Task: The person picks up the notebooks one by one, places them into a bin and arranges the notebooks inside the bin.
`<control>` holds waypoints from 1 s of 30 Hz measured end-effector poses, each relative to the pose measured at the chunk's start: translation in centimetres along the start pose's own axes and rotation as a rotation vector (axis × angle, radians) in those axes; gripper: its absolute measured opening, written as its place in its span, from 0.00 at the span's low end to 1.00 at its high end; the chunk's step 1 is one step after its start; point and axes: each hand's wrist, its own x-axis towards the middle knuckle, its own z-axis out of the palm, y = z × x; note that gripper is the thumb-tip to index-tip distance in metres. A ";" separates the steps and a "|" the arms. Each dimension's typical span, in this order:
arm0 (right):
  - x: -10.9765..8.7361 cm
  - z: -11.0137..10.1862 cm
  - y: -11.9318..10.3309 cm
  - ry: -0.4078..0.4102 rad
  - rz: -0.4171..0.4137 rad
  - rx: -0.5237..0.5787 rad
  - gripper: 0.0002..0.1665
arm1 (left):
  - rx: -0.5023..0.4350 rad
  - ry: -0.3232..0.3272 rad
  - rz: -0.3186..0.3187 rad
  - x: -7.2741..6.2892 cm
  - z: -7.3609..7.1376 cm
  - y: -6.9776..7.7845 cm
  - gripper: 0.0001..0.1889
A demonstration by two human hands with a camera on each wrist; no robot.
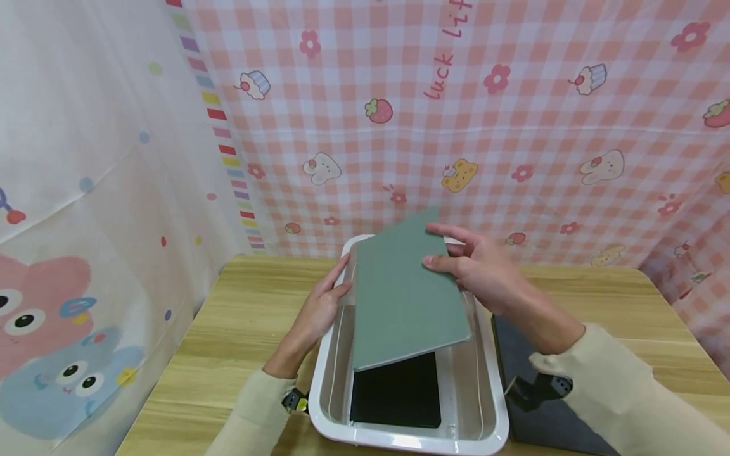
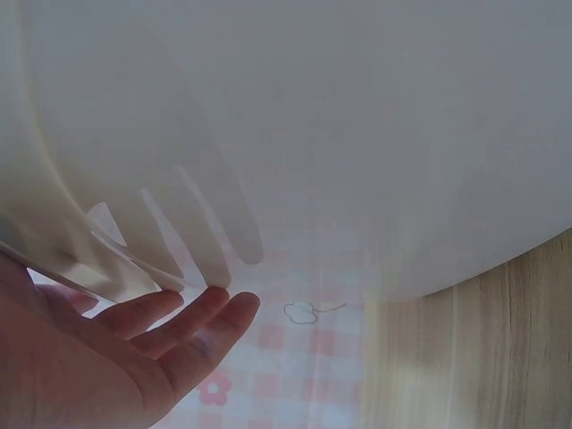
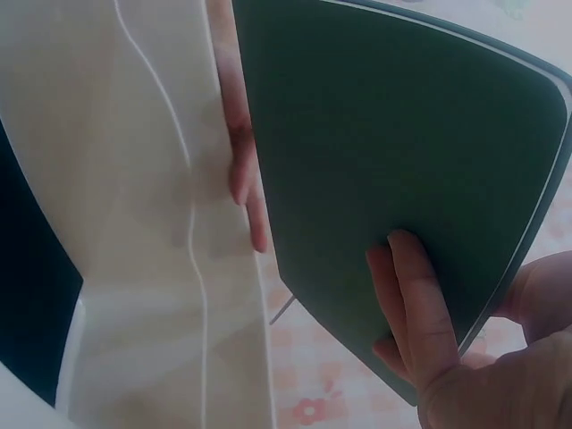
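Observation:
A green notebook [image 1: 407, 291] is held tilted over the white plastic bin [image 1: 410, 437]. My right hand [image 1: 476, 263] pinches its right edge, thumb on the upper cover and fingers on the underside, as the right wrist view shows. My left hand [image 1: 319, 307] holds the bin's left rim, and its fingertips touch the outer wall [image 2: 322, 161] in the left wrist view. Inside the bin lies a black notebook [image 1: 396, 396], partly hidden beneath the green one.
A dark flat item [image 1: 547, 405] lies on the wooden table [image 1: 251, 310] right of the bin, partly under my right forearm. Pink checked cloth [image 1: 399, 139] hangs behind the table, and a white printed cloth [image 1: 114, 158] hangs at the left.

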 end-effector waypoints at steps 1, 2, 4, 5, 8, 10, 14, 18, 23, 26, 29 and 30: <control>0.0 0.2 0.1 0.001 0.004 -0.002 0.38 | -0.001 -0.002 0.000 0.0 0.0 0.0 0.28; 0.1 0.3 0.2 0.001 0.011 -0.001 0.39 | -0.002 -0.002 -0.003 0.0 0.0 0.0 0.28; 0.2 0.6 0.4 0.000 0.017 -0.005 0.39 | -0.006 -0.005 -0.004 -0.1 0.0 0.1 0.28; 0.2 0.8 0.4 0.002 0.016 -0.009 0.39 | -0.007 -0.005 -0.004 -0.1 0.0 0.1 0.28; 0.3 1.3 0.6 0.002 0.016 -0.025 0.39 | -0.003 -0.004 -0.004 -0.1 0.0 0.1 0.28; 0.4 1.6 0.6 0.007 0.016 -0.036 0.39 | -0.001 -0.005 0.002 -0.1 0.0 0.0 0.28; 0.5 2.0 0.8 0.017 0.017 -0.042 0.38 | -0.004 -0.005 0.005 -0.1 0.0 0.0 0.28; 0.6 2.3 1.1 0.014 0.026 -0.039 0.38 | -0.024 -0.002 0.008 0.0 0.0 -0.1 0.28; 0.7 2.9 1.6 -0.006 0.036 -0.055 0.37 | -0.041 0.003 0.005 0.0 0.1 -0.2 0.28; 0.8 3.4 1.8 -0.002 0.035 -0.077 0.35 | -0.045 0.007 -0.003 0.0 0.1 -0.2 0.28; 0.9 4.1 2.0 0.005 0.037 -0.110 0.34 | -0.042 0.009 -0.004 0.0 0.1 -0.2 0.28; 1.0 4.3 2.1 0.007 0.039 -0.118 0.34 | -0.041 0.009 -0.002 0.0 0.1 -0.2 0.28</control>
